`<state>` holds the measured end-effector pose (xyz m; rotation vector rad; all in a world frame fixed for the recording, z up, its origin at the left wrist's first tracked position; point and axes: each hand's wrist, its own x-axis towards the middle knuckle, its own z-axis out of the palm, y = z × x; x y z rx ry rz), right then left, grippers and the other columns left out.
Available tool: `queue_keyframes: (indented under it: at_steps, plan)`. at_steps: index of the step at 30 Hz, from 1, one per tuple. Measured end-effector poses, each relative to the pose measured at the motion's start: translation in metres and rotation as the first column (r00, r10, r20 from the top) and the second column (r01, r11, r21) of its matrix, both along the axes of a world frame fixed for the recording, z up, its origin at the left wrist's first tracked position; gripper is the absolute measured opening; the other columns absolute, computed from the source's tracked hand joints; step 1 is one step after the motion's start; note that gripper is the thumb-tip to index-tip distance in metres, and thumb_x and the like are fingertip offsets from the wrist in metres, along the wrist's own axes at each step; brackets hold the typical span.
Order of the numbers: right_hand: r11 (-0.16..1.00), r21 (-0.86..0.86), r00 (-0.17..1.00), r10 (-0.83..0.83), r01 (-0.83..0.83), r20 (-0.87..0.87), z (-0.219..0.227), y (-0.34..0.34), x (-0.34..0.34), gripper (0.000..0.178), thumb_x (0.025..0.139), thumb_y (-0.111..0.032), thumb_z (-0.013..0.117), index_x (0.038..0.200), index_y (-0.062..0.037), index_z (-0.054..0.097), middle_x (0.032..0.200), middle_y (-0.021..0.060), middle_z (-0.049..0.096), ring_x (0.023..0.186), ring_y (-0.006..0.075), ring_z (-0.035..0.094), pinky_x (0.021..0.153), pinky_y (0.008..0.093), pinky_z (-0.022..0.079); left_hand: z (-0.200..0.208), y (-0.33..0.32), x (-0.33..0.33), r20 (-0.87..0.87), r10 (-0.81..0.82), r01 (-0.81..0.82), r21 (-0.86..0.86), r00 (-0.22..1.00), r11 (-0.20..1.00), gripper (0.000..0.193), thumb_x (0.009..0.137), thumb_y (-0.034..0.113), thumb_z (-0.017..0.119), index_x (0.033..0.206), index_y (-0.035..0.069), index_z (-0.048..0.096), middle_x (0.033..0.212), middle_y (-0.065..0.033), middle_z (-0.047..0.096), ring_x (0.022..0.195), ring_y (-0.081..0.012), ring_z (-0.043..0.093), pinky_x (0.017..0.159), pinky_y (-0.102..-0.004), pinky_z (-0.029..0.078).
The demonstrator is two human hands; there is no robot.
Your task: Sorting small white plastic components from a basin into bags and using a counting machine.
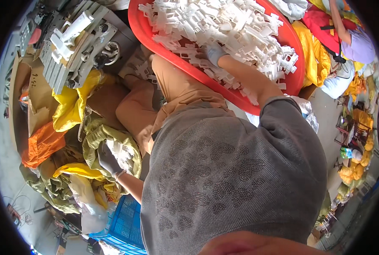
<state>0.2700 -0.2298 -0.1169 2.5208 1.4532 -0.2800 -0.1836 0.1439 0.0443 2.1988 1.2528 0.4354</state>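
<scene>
A red oval tub (137, 27) in front of me holds a heap of white plastic toy-gun-shaped parts (223, 25). My right hand (215, 53), in a pale grey glove, reaches down into the near side of that heap; its fingertips are hidden among the parts. To my left, an olive woven sack (97, 140) stands with its mouth wide and more white plastic pieces (123, 154) inside. My left hand (109, 160), in a darker grey glove, is at the sack's mouth beside these pieces, fingers stretched out, with nothing visible held.
A grey metal machine (77, 46) carries a large white plastic piece (72, 35) at the upper left. Cardboard (36, 91), yellow cloth (68, 110), an orange bag (45, 144) and a blue crate (125, 223) crowd my left. Another person's arm (340, 23) shows at the upper right near yellow sacks (308, 53).
</scene>
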Motion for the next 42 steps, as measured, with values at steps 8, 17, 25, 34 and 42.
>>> queue_keyframes:
  at_steps: [8,17,25,34,42]
  plan:
    - [0.879,0.344,0.943,0.323,-0.331,0.084,0.017,-0.002,0.063,0.038,0.083,-0.019,0.055,0.121,-0.0211,0.055,0.117,0.0048,0.058,0.104,0.025,0.057,0.087,0.0388,0.047,0.016,-0.007,0.034,-0.093,-0.061,0.066,0.055,0.994,0.996,0.029,0.092,0.02,0.053,0.112,0.001,0.063,0.108,-0.0126,0.066,0.094,-0.0242,0.064,0.082,-0.0322,0.049]
    - [0.772,0.19,0.754,-0.483,0.607,-0.446,0.078,-0.032,0.056,0.052,0.083,-0.026,0.055,0.133,-0.016,0.046,0.13,0.0211,0.048,0.118,0.0364,0.048,0.099,0.0405,0.04,0.032,-0.02,0.062,0.05,0.0,0.002,-0.034,0.999,0.999,0.027,0.091,0.018,0.053,0.11,0.003,0.065,0.107,-0.0102,0.067,0.091,-0.0187,0.064,0.08,-0.0304,0.05]
    - [0.93,0.157,0.882,-0.248,0.333,-0.401,0.109,-0.047,0.035,0.04,0.078,-0.003,0.051,0.115,-0.0147,0.056,0.112,0.0148,0.052,0.103,0.0344,0.054,0.09,0.0412,0.044,0.102,0.016,0.137,0.288,-0.254,0.155,0.327,0.923,0.932,0.021,0.086,0.007,0.059,0.105,0.002,0.065,0.101,-0.0128,0.067,0.096,-0.0243,0.064,0.085,-0.0323,0.048]
    - [0.272,0.419,0.381,0.182,0.867,-0.907,0.199,0.006,0.051,0.036,0.09,-0.008,0.051,0.126,-0.0094,0.053,0.098,-0.0016,0.053,0.08,0.0077,0.051,0.071,0.0199,0.043,0.172,0.057,0.272,-0.018,-0.58,0.495,0.543,0.815,0.678,0.031,0.082,0.018,0.066,0.111,0.007,0.061,0.102,-0.0123,0.066,0.096,-0.023,0.064,0.081,-0.0319,0.049]
    - [0.119,0.646,0.43,0.654,0.754,-0.622,0.249,0.107,0.066,0.031,0.089,-0.003,0.055,0.12,0.0003,0.054,0.115,0.0096,0.057,0.105,0.0207,0.055,0.084,0.0301,0.05,0.178,0.061,0.265,0.392,-0.48,0.308,0.426,0.785,0.851,0.024,0.088,0.013,0.061,0.11,0.006,0.063,0.098,-0.0049,0.067,0.086,-0.0091,0.061,0.076,-0.0231,0.048]
